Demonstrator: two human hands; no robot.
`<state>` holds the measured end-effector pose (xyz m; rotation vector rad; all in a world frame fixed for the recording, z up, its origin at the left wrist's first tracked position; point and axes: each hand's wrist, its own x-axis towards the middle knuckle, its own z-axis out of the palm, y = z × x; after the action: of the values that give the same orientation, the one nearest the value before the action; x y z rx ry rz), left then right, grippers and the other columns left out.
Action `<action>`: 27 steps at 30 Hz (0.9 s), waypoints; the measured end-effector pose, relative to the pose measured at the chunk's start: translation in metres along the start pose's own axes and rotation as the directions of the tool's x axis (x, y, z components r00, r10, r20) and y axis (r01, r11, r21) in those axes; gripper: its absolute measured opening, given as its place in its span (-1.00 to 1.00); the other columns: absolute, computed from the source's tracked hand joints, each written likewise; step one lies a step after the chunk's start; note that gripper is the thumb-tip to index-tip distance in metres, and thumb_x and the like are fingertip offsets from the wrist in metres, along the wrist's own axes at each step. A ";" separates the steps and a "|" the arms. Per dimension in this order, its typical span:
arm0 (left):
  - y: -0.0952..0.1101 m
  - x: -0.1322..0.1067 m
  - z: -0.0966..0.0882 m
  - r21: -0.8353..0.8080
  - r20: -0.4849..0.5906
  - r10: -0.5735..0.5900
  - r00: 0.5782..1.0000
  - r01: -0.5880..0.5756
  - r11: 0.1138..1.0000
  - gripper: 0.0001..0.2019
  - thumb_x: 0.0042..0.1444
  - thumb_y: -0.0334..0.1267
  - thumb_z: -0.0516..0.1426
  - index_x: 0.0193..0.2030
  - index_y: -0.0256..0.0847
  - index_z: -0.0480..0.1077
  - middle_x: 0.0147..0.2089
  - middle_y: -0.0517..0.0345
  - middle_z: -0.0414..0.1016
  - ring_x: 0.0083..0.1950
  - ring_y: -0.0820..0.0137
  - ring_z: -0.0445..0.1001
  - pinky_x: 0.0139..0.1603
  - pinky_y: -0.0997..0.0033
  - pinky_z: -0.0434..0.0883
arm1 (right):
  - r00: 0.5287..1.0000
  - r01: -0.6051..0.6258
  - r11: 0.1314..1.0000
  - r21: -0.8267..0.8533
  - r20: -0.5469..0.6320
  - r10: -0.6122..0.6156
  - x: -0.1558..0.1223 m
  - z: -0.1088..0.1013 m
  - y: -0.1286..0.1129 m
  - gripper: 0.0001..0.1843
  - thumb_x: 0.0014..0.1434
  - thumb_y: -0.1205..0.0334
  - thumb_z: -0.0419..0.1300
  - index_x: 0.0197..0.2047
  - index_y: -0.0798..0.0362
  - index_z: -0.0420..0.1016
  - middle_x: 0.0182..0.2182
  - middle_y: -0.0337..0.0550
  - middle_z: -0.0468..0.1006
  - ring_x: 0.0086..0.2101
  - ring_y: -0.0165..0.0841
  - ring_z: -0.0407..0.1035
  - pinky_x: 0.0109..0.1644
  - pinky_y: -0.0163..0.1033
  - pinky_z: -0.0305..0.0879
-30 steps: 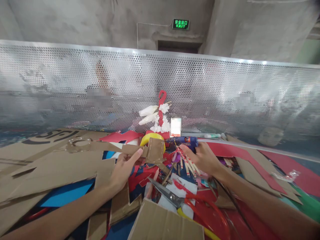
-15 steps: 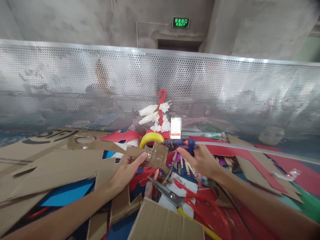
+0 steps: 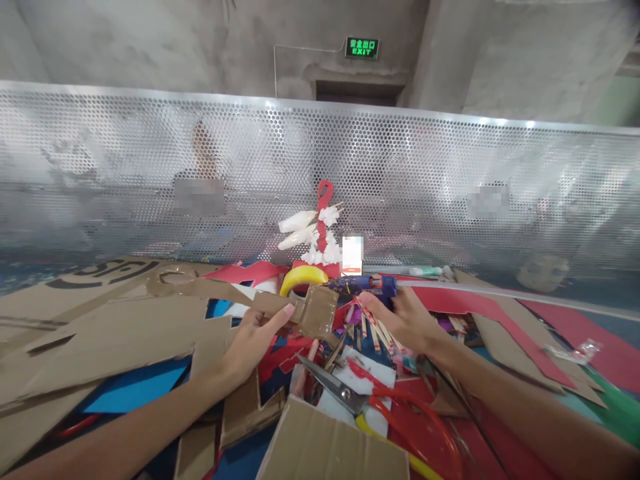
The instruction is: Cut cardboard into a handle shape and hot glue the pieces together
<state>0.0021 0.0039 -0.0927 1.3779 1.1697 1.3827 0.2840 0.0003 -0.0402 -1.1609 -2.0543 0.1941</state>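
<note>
In the middle of the view my left hand (image 3: 259, 342) is closed on a taped cardboard piece (image 3: 275, 305), long and narrow with a loop at the far left and a squarish end on the right. Clear glue or tape shines on that squarish end. My right hand (image 3: 403, 320) grips a blue hot glue gun (image 3: 360, 287), its nozzle pointing left at the cardboard's upper right edge. Whether the nozzle touches it I cannot tell. A long clear glue stick (image 3: 480, 291) sticks out behind the gun to the right. Beyond the cardboard lies a yellow tape roll (image 3: 303, 274).
Scissors (image 3: 347, 393) with red and yellow handles lie open below my hands. Cut cardboard (image 3: 115, 333) covers the left side, red sheets (image 3: 575, 333) the right. Behind stand a red stand with white flowers (image 3: 323, 233), a lit phone (image 3: 352, 256) and a perforated metal panel (image 3: 250, 160).
My right hand and the glue gun have shifted slightly right. The taped cardboard has also moved a little to the right in my left hand.
</note>
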 end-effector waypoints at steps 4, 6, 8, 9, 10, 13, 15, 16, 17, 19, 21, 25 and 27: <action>-0.002 0.001 -0.001 0.004 0.007 0.004 1.000 -0.004 1.000 -0.57 0.07 0.11 0.31 -0.12 -0.21 0.60 -0.11 -0.01 0.70 -0.11 0.15 0.65 -0.06 0.27 0.53 | 0.999 0.023 0.996 -0.080 -0.021 -0.025 0.001 0.002 0.000 -0.52 0.36 -0.12 0.06 -0.46 0.04 0.36 -0.58 -0.25 0.38 -0.52 -0.39 0.20 -0.36 -0.28 0.16; -0.002 0.001 -0.001 0.003 0.004 0.003 1.000 -0.003 1.000 -0.58 0.06 0.11 0.32 -0.12 -0.20 0.60 -0.11 0.00 0.71 -0.11 0.15 0.65 -0.04 0.26 0.53 | 0.999 0.037 0.995 -0.091 -0.020 -0.039 0.001 0.004 -0.002 -0.53 0.36 -0.11 0.05 -0.46 0.04 0.36 -0.58 -0.26 0.38 -0.52 -0.40 0.19 -0.35 -0.28 0.15; 0.000 0.000 0.000 0.003 0.001 -0.001 1.000 0.001 1.000 -0.57 0.05 0.12 0.32 -0.13 -0.20 0.60 -0.13 0.01 0.71 -0.11 0.14 0.65 -0.04 0.25 0.53 | 0.998 0.048 0.994 -0.098 -0.024 -0.051 0.001 0.005 -0.003 -0.54 0.37 -0.10 0.05 -0.44 0.05 0.39 -0.56 -0.25 0.40 -0.51 -0.39 0.21 -0.34 -0.27 0.16; 0.002 -0.001 0.001 0.008 -0.005 0.001 1.000 -0.001 1.000 -0.57 0.04 0.12 0.32 -0.14 -0.20 0.60 -0.15 0.01 0.71 -0.12 0.14 0.65 -0.04 0.25 0.53 | 0.998 0.052 0.993 -0.103 -0.029 -0.055 0.001 0.006 -0.003 -0.54 0.37 -0.09 0.05 -0.43 0.05 0.40 -0.55 -0.24 0.42 -0.50 -0.39 0.21 -0.33 -0.27 0.17; 0.004 -0.001 0.002 0.018 -0.010 0.004 1.000 -0.004 1.000 -0.58 0.03 0.12 0.33 -0.16 -0.20 0.60 -0.17 0.02 0.71 -0.13 0.14 0.65 -0.04 0.25 0.53 | 0.998 0.052 0.993 -0.107 -0.031 -0.056 0.000 0.007 -0.003 -0.54 0.37 -0.09 0.05 -0.41 0.06 0.42 -0.54 -0.24 0.43 -0.49 -0.39 0.23 -0.33 -0.27 0.17; 0.008 -0.003 0.003 0.043 -0.007 0.012 1.000 -0.012 0.999 -0.58 0.03 0.12 0.33 -0.20 -0.22 0.61 -0.18 0.00 0.71 -0.15 0.15 0.65 -0.06 0.27 0.53 | 0.999 0.042 0.993 -0.108 -0.030 -0.046 -0.002 0.009 -0.003 -0.57 0.38 -0.09 0.06 -0.35 0.06 0.47 -0.49 -0.21 0.48 -0.46 -0.36 0.30 -0.31 -0.27 0.19; 0.007 -0.003 0.002 0.041 -0.007 0.009 1.000 -0.009 0.999 -0.58 0.03 0.12 0.33 -0.20 -0.22 0.61 -0.19 0.00 0.71 -0.19 0.16 0.65 -0.10 0.27 0.53 | 0.999 0.049 0.993 -0.106 -0.016 -0.051 -0.004 0.011 -0.004 -0.59 0.37 -0.08 0.07 -0.29 0.06 0.50 -0.43 -0.18 0.53 -0.43 -0.33 0.37 -0.30 -0.27 0.21; 0.006 -0.002 0.002 0.034 -0.016 0.011 1.000 -0.011 0.999 -0.59 0.03 0.11 0.33 -0.20 -0.22 0.61 -0.19 0.01 0.71 -0.20 0.17 0.65 -0.12 0.28 0.53 | 0.999 0.052 0.993 -0.109 -0.004 -0.053 -0.005 0.012 -0.005 -0.60 0.36 -0.08 0.08 -0.27 0.06 0.51 -0.42 -0.16 0.54 -0.41 -0.32 0.39 -0.30 -0.27 0.22; 0.005 -0.001 0.001 0.027 -0.025 0.013 1.000 -0.013 1.000 -0.60 0.04 0.10 0.33 -0.19 -0.21 0.61 -0.21 0.01 0.71 -0.21 0.18 0.65 -0.13 0.28 0.53 | 0.998 0.056 0.992 -0.117 0.010 -0.055 -0.006 0.013 -0.006 -0.61 0.36 -0.08 0.08 -0.25 0.06 0.51 -0.41 -0.15 0.55 -0.40 -0.32 0.40 -0.30 -0.27 0.23; 0.001 0.000 0.000 0.012 -0.024 0.016 1.000 -0.016 1.000 -0.62 0.06 0.09 0.32 -0.21 -0.21 0.60 -0.24 0.02 0.70 -0.22 0.19 0.64 -0.15 0.29 0.53 | 0.998 0.061 0.989 -0.134 0.030 -0.058 -0.007 0.013 -0.007 -0.62 0.36 -0.08 0.09 -0.23 0.06 0.51 -0.42 -0.15 0.56 -0.40 -0.30 0.42 -0.30 -0.27 0.24; -0.001 0.001 -0.001 0.001 -0.005 0.014 1.000 -0.014 1.000 -0.64 0.08 0.07 0.31 -0.23 -0.22 0.60 -0.26 0.01 0.70 -0.23 0.21 0.64 -0.16 0.30 0.53 | 0.998 0.066 0.987 -0.146 0.022 -0.063 -0.006 0.013 -0.007 -0.62 0.36 -0.08 0.08 -0.23 0.05 0.51 -0.40 -0.13 0.57 -0.38 -0.29 0.43 -0.28 -0.26 0.25; 0.000 0.000 0.000 -0.017 -0.010 0.013 1.000 -0.013 1.000 -0.62 0.06 0.07 0.33 -0.19 -0.22 0.60 -0.23 0.01 0.70 -0.23 0.20 0.64 -0.17 0.31 0.53 | 0.999 0.049 0.988 -0.146 -0.003 -0.050 -0.002 0.009 -0.002 -0.57 0.37 -0.09 0.05 -0.29 0.06 0.53 -0.43 -0.12 0.55 -0.41 -0.29 0.40 -0.29 -0.23 0.23; 0.002 0.000 0.001 -0.020 -0.016 0.000 1.000 0.000 1.000 -0.59 0.04 0.09 0.33 -0.18 -0.24 0.59 -0.22 -0.01 0.70 -0.23 0.19 0.64 -0.16 0.30 0.53 | 1.000 0.025 0.989 -0.143 -0.004 -0.026 -0.001 0.008 -0.001 -0.54 0.37 -0.09 0.03 -0.34 0.06 0.52 -0.49 -0.15 0.52 -0.46 -0.31 0.37 -0.31 -0.23 0.21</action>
<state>0.0031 0.0035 -0.0912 1.3551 1.1631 1.4044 0.2780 0.0005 -0.0463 -1.2183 -2.1046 0.0312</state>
